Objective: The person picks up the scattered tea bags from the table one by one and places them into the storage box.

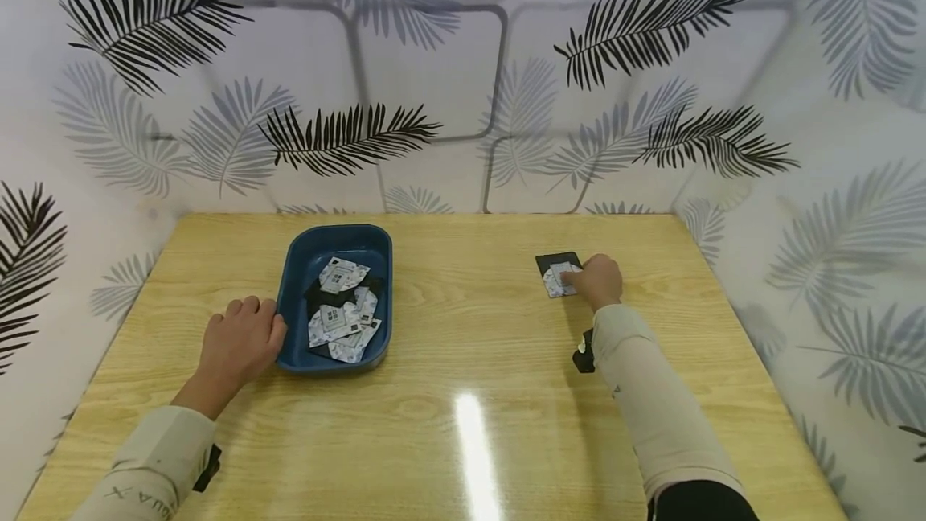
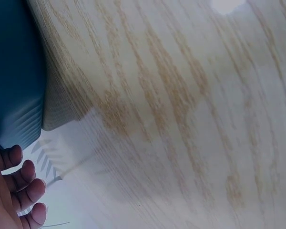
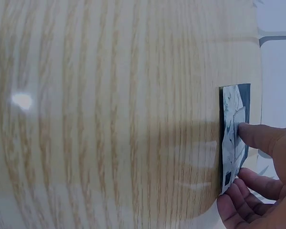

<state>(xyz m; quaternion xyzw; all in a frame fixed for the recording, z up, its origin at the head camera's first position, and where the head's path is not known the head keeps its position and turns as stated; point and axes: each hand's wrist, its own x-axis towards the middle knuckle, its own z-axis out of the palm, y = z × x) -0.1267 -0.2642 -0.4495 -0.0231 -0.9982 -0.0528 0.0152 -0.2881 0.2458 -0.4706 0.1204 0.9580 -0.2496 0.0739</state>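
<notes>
Far right on the wooden table, my right hand (image 1: 599,281) pinches a flat black-and-white sachet (image 1: 555,286) at its near edge. In the right wrist view, the thumb lies on the printed face of the sachet (image 3: 230,129) and the other fingers curl at its lower edge. Beside the left wall of a dark blue plastic bin (image 1: 284,348), my left hand (image 1: 242,340) has loosely bent fingers and its thumb right at the rim. Several similar sachets (image 1: 340,320) lie in a loose pile inside the bin. The left wrist view has fingertips (image 2: 33,191) near the bin's lower corner.
The light wooden table (image 1: 463,328) runs back to a wall (image 1: 434,71) with a leaf pattern. Patterned wall also borders the right side. A bright light reflection (image 1: 473,449) falls on the table's near middle.
</notes>
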